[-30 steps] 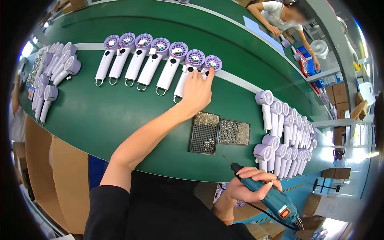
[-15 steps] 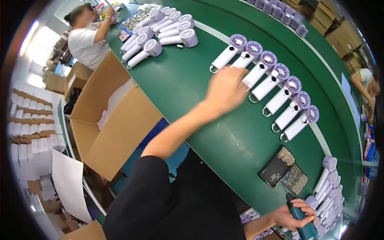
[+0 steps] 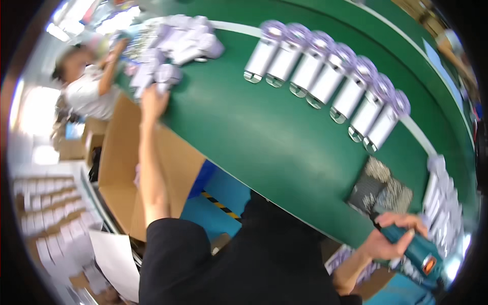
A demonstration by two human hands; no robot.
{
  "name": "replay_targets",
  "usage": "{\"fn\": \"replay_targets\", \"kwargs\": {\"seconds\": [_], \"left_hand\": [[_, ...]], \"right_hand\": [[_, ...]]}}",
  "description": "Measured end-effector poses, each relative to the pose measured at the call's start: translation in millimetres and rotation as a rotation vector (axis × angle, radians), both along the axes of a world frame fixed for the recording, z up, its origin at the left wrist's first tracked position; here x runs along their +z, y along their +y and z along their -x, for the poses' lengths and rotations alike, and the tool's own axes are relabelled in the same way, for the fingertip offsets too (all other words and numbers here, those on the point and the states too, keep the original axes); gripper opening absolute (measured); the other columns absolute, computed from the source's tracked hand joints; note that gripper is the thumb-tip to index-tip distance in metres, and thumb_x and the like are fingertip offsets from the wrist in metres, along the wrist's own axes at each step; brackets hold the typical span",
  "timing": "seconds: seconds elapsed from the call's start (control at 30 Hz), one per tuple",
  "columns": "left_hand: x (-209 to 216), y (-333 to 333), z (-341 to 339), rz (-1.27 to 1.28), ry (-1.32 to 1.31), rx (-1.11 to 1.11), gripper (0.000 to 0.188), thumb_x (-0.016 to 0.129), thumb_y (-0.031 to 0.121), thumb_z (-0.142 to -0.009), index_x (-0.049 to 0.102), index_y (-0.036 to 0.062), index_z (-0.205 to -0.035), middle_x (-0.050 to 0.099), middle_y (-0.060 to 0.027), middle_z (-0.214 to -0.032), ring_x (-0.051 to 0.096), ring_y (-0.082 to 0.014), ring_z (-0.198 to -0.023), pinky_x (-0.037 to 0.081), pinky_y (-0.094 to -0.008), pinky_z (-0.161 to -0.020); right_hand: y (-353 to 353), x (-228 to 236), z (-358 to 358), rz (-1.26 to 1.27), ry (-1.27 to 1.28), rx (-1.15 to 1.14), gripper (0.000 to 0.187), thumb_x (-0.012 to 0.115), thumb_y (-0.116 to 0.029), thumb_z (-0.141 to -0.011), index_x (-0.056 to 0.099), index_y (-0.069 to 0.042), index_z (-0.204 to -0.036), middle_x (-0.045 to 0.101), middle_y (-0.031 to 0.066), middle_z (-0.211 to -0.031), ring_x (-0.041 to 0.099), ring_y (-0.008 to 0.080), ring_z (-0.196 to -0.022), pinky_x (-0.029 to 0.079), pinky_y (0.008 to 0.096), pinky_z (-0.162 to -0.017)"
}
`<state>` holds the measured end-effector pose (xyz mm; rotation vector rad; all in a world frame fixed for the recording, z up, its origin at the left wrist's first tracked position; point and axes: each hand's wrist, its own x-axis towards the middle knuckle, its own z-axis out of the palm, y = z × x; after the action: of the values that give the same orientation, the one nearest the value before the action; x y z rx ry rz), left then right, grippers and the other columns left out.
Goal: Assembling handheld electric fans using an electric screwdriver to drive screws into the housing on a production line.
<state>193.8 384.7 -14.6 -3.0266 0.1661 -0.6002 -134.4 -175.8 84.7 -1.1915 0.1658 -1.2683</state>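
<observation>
Stretched out to the far left, my left hand [image 3: 154, 104] has its fingers closed about the handle of a lilac handheld fan [image 3: 168, 74] at the near edge of a pile. Motion blur softens the fingers, and the hand covers most of that handle. At the lower right my right hand [image 3: 389, 243] grips a teal electric screwdriver [image 3: 418, 252]. Its tip is beside a dark tray of small metal screws [image 3: 377, 184]. Several white-handled fans [image 3: 321, 76] lie in a slanting row across the green table, lilac heads away from me and metal rings toward me.
More fans are heaped in the far-left pile [image 3: 190, 38] and in a stack [image 3: 443, 203] at the right. An open cardboard box [image 3: 178, 168] stands against the table's left edge. Another person [image 3: 86, 91] sits at the far left. White boxes [image 3: 56, 218] fill the lower left.
My left hand has left the row of fans and swung far left to the pile. The right hand still holds the screwdriver. The whole view has shifted and turned.
</observation>
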Motion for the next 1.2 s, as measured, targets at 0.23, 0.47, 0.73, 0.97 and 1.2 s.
{"fn": "replay_targets", "kwargs": {"seconds": [0.23, 0.47, 0.73, 0.97, 1.2], "left_hand": [[40.5, -49.0, 42.5, 1.042, 0.468, 0.176, 0.032, 0.07, 0.029, -0.086, 0.061, 0.0028, -0.101, 0.061, -0.0012, -0.081, 0.054, -0.0082, -0.061, 0.041, -0.0233, -0.054], [15.6, -219.6, 135.5, 1.721, 0.74, -0.114, 0.04, 0.052, 0.025, -0.099, 0.048, -0.0014, -0.129, 0.05, -0.0023, -0.075, 0.05, -0.009, -0.054, 0.051, -0.025, -0.055], [21.3, -359.8, 227.4, 1.934, 1.135, -0.219, 0.042, 0.056, 0.01, -0.093, 0.04, -0.0002, -0.131, 0.062, -0.0148, -0.098, 0.058, -0.0144, -0.065, 0.051, -0.027, -0.052], [21.9, -396.5, 242.5, 1.939, 1.408, -0.262, 0.051, 0.06, 0.002, -0.09, 0.032, 0.0034, -0.132, 0.059, -0.0125, -0.114, 0.064, -0.0176, -0.088, 0.056, -0.031, -0.074], [13.8, -417.9, 249.6, 1.952, 1.415, -0.38, 0.058, 0.053, -0.003, -0.091, 0.022, 0.0053, -0.139, 0.047, -0.02, -0.133, 0.058, -0.029, -0.112, 0.055, -0.0427, -0.088]], "right_hand": [[-1.6, 6.7, -9.4, 0.025, 0.16, -0.135, 0.027, 0.042, -0.009, -0.088, 0.034, -0.002, -0.113, 0.047, 0.0164, -0.069, 0.046, 0.0231, -0.039, 0.046, 0.0365, -0.034], [-20.9, -13.8, -0.3, 0.06, 0.283, -0.128, 0.024, 0.052, -0.008, -0.086, 0.036, -0.002, -0.103, 0.049, 0.0138, -0.067, 0.049, 0.022, -0.039, 0.049, 0.0359, -0.037], [-23.0, -32.6, -2.8, 0.078, 0.229, -0.06, 0.025, 0.053, -0.006, -0.086, 0.035, -0.002, -0.103, 0.051, 0.0155, -0.068, 0.049, 0.0217, -0.039, 0.049, 0.0361, -0.037], [-25.5, -39.5, -2.9, 0.115, 0.229, 0.006, 0.026, 0.054, -0.003, -0.087, 0.032, -0.002, -0.102, 0.052, 0.0176, -0.072, 0.051, 0.0223, -0.04, 0.05, 0.0368, -0.038], [-20.4, -40.1, -4.8, 0.179, 0.242, -0.022, 0.025, 0.053, -0.007, -0.088, 0.032, -0.002, -0.101, 0.052, 0.0189, -0.072, 0.052, 0.023, -0.041, 0.051, 0.0369, -0.038]]}}
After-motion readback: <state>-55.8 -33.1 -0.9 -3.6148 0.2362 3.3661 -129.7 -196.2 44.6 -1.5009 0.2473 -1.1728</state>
